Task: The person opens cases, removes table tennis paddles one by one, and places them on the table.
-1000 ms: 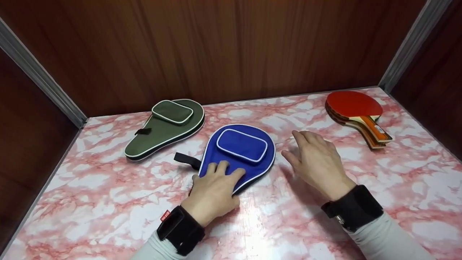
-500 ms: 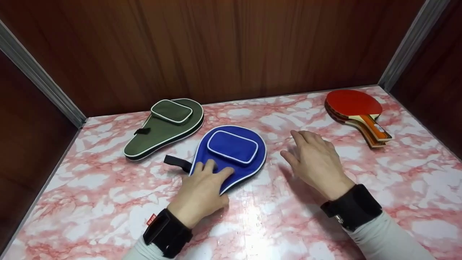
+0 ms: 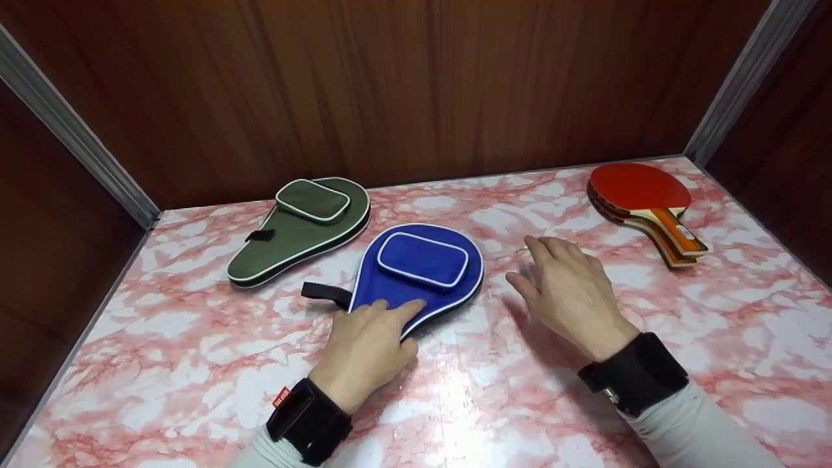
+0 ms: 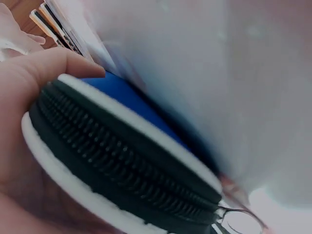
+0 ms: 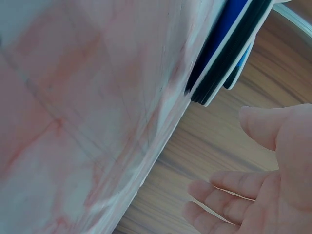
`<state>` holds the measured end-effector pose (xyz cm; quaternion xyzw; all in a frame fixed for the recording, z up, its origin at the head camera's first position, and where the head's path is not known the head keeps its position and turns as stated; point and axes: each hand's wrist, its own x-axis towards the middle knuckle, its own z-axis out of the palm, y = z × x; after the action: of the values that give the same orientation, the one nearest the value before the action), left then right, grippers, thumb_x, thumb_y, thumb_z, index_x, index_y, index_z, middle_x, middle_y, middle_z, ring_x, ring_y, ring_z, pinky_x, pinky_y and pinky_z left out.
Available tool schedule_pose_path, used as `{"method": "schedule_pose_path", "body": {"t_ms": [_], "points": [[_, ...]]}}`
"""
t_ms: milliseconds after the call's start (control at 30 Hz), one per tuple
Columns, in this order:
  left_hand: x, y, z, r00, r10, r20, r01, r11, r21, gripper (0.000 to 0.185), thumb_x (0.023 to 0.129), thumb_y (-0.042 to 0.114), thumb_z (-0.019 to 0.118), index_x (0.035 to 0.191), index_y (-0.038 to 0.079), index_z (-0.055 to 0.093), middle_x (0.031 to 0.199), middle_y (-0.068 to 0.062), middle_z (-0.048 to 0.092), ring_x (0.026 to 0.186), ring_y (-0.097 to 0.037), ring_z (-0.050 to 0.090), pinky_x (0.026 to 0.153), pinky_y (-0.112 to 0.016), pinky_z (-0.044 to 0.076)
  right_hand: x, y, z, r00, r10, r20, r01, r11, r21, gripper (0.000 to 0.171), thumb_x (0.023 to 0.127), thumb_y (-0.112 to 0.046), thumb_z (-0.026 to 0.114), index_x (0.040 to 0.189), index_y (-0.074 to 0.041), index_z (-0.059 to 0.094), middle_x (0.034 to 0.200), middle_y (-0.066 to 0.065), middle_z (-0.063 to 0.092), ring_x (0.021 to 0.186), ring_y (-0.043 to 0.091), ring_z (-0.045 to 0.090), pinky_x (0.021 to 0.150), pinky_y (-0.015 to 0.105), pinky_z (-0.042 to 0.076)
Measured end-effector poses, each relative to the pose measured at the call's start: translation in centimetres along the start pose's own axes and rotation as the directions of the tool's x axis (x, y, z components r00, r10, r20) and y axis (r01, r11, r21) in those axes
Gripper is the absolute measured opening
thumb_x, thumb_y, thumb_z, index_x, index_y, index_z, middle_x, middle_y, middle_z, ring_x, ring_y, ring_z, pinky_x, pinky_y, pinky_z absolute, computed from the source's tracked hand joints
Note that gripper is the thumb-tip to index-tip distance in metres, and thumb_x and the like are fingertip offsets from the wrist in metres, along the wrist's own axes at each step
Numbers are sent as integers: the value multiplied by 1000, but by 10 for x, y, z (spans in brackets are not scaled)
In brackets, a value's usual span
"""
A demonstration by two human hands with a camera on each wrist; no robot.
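A blue paddle case [image 3: 422, 266] with white piping and a front pocket lies flat on the pink marbled table [image 3: 195, 364]. My left hand [image 3: 370, 338] holds its narrow end, fingers on top and thumb at the edge. In the left wrist view the case's zipped edge [image 4: 131, 161] sits inside that hand's grip. My right hand [image 3: 565, 286] rests open on the table just right of the case, touching nothing else. The right wrist view shows the case edge [image 5: 229, 48] beyond its spread fingers [image 5: 229, 207].
A green case [image 3: 299, 227] of the same shape lies behind and left of the blue one. Stacked red-faced paddles [image 3: 643, 195] sit at the back right corner. A black strap [image 3: 325, 292] sticks out left of the blue case. Wooden walls enclose three sides.
The blue case has slid a little to the left and turned slightly under my left hand, which drew back toward its narrow end. My right hand has stayed still.
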<state>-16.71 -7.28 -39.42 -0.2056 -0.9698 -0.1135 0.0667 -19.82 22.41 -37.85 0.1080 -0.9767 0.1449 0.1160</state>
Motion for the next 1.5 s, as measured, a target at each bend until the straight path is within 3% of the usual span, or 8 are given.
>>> {"method": "schedule_pose_path", "body": {"t_ms": [200, 400, 800, 1000, 1133, 1300, 1400, 1500], "points": [[2, -11, -2, 1000, -25, -15, 25, 1000, 8, 56, 91, 23, 77, 146, 25, 74, 109, -15, 76, 101, -39, 72, 79, -62, 53, 1, -2, 0, 1000, -5, 1, 5, 1000, -4, 71, 110, -41, 65, 161, 6, 48, 157, 31, 53, 148, 52, 46, 117, 75, 35], [11, -26, -5, 995, -87, 37, 87, 996, 18, 57, 93, 25, 74, 150, 26, 71, 119, -16, 72, 105, -38, 67, 81, -62, 53, 0, -2, 0, 1000, -7, -10, 7, 1000, 1, 71, 110, -40, 66, 160, 6, 49, 156, 30, 54, 147, 51, 47, 116, 75, 36], [55, -27, -5, 972, -184, 145, 183, 983, 16, 55, 104, 33, 65, 159, 34, 63, 143, -19, 65, 132, -41, 61, 100, -72, 49, -2, -2, 1, 1000, 0, 4, 0, 1000, -11, 71, 109, -40, 66, 161, 5, 49, 157, 31, 54, 147, 51, 47, 116, 76, 36], [76, -18, -1, 959, -248, 140, 248, 969, 14, 52, 107, 37, 64, 159, 37, 61, 151, -17, 63, 139, -42, 59, 110, -78, 39, -1, -3, 1, 1000, -4, 1, 4, 1000, -12, 71, 109, -40, 66, 161, 5, 49, 156, 30, 55, 147, 50, 48, 116, 75, 36], [86, -12, 3, 941, -308, 138, 306, 951, 35, 53, 109, 42, 64, 161, 35, 59, 153, -19, 61, 140, -43, 57, 110, -76, 40, -1, -4, 1, 1000, -14, -7, 14, 1000, -11, 70, 109, -40, 66, 160, 5, 50, 155, 30, 55, 147, 50, 48, 115, 74, 37], [88, -8, 1, 933, -327, 151, 329, 944, 10, 64, 107, 62, 59, 162, 29, 58, 157, -21, 56, 146, -45, 50, 110, -76, 39, -2, -4, 1, 1000, -16, -7, 16, 1000, -18, 71, 109, -41, 66, 160, 5, 50, 155, 30, 55, 146, 50, 49, 115, 74, 38], [85, -17, -8, 937, -319, 143, 326, 945, -28, 75, 106, 73, 51, 162, 25, 58, 163, -22, 52, 153, -46, 43, 114, -78, 34, -2, -5, 1, 1000, -16, -1, 16, 1000, -17, 71, 109, -41, 66, 161, 5, 49, 156, 30, 55, 147, 50, 48, 116, 74, 37], [83, -38, -18, 946, -321, 44, 323, 946, -33, 74, 108, 72, 48, 158, 20, 62, 158, -26, 55, 149, -49, 46, 113, -75, 37, -3, -5, 2, 1000, -12, -4, 12, 1000, -16, 71, 109, -41, 66, 161, 4, 49, 156, 29, 55, 147, 49, 48, 115, 74, 37]]}}
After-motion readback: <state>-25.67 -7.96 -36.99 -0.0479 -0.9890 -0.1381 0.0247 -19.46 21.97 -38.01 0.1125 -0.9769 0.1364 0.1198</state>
